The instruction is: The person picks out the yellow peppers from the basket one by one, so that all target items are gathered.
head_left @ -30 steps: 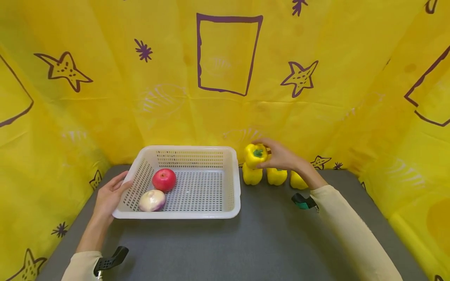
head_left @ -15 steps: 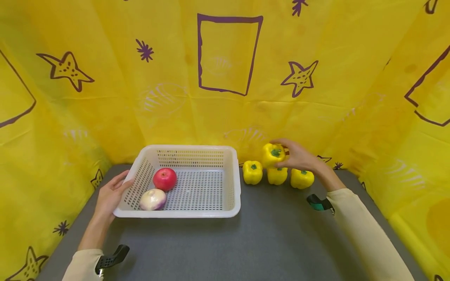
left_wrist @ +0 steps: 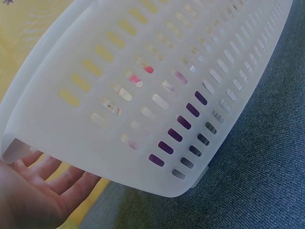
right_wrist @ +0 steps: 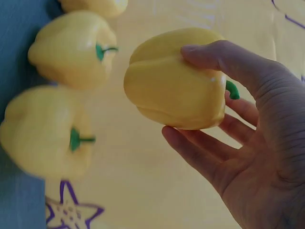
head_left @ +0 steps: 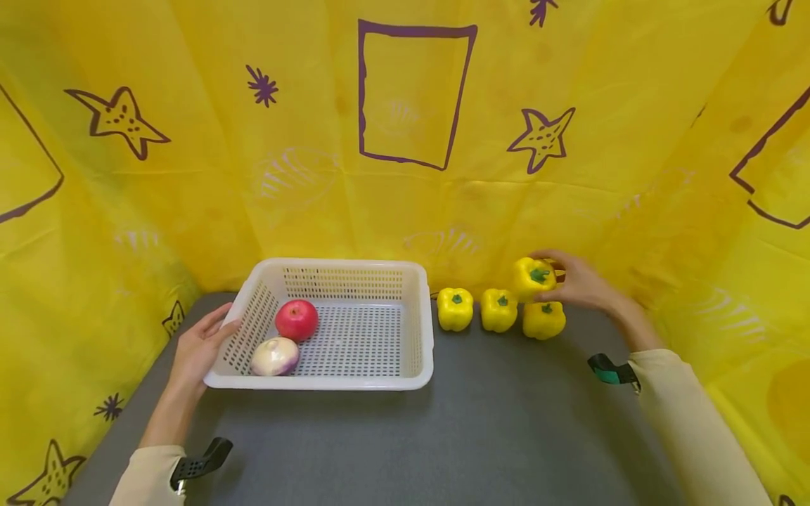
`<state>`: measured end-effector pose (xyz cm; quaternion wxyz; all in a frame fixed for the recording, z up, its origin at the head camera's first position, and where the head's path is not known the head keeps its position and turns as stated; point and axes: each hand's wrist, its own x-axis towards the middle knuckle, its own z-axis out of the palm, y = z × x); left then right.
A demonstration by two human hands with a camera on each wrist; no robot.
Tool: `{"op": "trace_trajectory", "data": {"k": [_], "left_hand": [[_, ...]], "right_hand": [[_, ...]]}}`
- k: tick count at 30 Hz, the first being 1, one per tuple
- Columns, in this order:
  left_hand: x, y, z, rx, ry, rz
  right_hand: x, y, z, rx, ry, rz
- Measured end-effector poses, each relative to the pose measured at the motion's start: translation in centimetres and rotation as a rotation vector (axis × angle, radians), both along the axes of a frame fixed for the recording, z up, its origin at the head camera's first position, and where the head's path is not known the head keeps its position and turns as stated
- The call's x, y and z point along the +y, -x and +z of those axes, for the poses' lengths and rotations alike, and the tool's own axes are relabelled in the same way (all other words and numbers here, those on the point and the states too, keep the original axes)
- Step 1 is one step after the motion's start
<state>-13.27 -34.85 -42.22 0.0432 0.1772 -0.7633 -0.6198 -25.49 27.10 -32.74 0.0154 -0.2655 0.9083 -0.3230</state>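
My right hand (head_left: 579, 284) pinches a yellow bell pepper (head_left: 530, 280) between thumb and fingers; in the right wrist view the held pepper (right_wrist: 176, 78) hangs clear of the others, green stem toward the palm. It is raised just above the rightmost of three yellow bell peppers (head_left: 544, 321) standing in a row. My left hand (head_left: 196, 353) grips the left rim of a white perforated plastic basket (head_left: 323, 383), thumb over the edge. Inside, at its left end, lie a red round fruit (head_left: 297, 320) and a white-and-purple turnip (head_left: 275, 357). In the left wrist view, the basket wall (left_wrist: 52, 124) partly hides the fingers.
The other two standing peppers are the middle pepper (head_left: 498, 311) and the left pepper (head_left: 455, 309), close to the basket's right side. A dark grey table (head_left: 455, 436) lies beneath everything. Yellow patterned cloth (head_left: 405, 211) rises behind and on both sides.
My right hand has carried the held pepper to the right, from above the left pepper, past the middle one, to above the rightmost. My left hand and the basket stay in place.
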Motion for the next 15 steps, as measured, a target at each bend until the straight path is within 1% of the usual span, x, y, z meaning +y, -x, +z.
{"op": "trace_trajectory", "data": {"k": [5, 8, 15], "left_hand": [[0.0, 0.0, 0.1, 0.004, -0.005, 0.009], [0.0, 0.0, 0.1, 0.011, -0.019, 0.007], [0.0, -0.1, 0.1, 0.016, -0.037, 0.011]], "right_hand": [[2.6, -0.1, 0.0, 0.008, -0.009, -0.050], [4.0, -0.2, 0.0, 0.032, -0.047, -0.076], [6.1, -0.4, -0.4, 0.104, -0.105, -0.084]]}}
